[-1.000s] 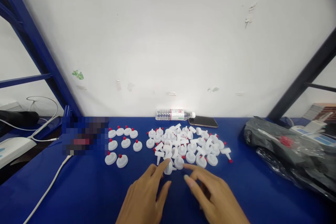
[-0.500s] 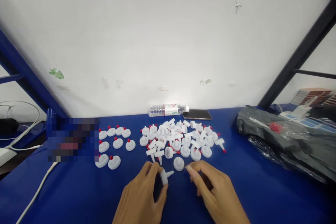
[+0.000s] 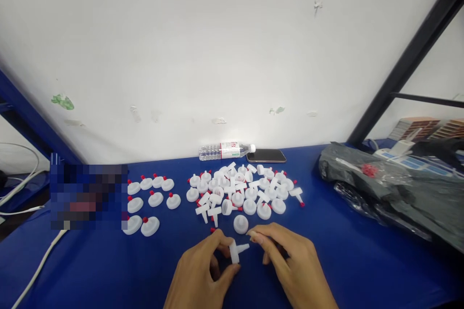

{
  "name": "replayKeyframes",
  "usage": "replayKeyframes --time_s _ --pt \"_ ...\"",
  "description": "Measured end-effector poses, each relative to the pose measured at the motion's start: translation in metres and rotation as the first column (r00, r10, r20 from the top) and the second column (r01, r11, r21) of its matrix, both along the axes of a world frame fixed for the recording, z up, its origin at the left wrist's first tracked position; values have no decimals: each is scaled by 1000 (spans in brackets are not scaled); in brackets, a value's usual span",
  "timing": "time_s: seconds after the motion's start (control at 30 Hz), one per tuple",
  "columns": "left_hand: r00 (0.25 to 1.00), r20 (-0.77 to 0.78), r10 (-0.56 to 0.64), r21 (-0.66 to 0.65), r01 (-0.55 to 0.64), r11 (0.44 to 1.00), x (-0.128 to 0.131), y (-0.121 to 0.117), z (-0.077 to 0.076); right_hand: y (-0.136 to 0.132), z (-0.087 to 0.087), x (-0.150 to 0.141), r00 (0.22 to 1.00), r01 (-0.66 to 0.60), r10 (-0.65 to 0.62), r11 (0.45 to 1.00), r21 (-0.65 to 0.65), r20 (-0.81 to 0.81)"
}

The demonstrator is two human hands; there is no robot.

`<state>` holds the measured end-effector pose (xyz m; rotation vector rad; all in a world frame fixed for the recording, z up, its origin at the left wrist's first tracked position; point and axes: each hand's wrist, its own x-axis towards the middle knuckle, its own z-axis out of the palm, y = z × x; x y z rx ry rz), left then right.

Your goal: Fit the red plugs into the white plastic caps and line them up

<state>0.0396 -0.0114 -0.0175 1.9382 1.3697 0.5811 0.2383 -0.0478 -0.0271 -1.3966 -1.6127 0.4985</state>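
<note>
My left hand point(image 3: 203, 270) pinches a small white plastic cap with a stem point(image 3: 236, 251) between thumb and forefinger, just above the blue table point(image 3: 108, 270). My right hand point(image 3: 293, 265) is beside it with curled fingers, its fingertips right at the stem's end. A single white round cap point(image 3: 240, 224) lies just beyond the hands. Behind that is a loose pile of white caps and stems with red tips point(image 3: 242, 188). To the left, several assembled caps with red tips point(image 3: 150, 195) sit in rows.
A water bottle point(image 3: 226, 150) and a phone point(image 3: 266, 156) lie by the white wall. A grey plastic bag point(image 3: 384, 188) covers the right side. A white cable point(image 3: 36, 270) runs along the left. Dark shelf struts rise at both sides.
My left hand picked one stemmed cap out of the pile's front edge and drew it toward me. My right hand closed in on its stem. The view shifted slightly left.
</note>
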Motion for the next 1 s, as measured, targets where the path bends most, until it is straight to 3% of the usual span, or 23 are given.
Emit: replayKeyframes --time_s 0.2,0.47,1.0 --pt "997 74 -18 -14 19 1000 0 0 2 -1 -2 -1 998 -46 48 997 -56 35" --pt "1000 -5 19 -57 -19 998 6 -4 6 -2 1 -1 992 -109 114 990 -85 56" --pt "990 -122 -75 13 77 997 9 -7 8 -4 1 -2 988 -144 147 988 -54 50"
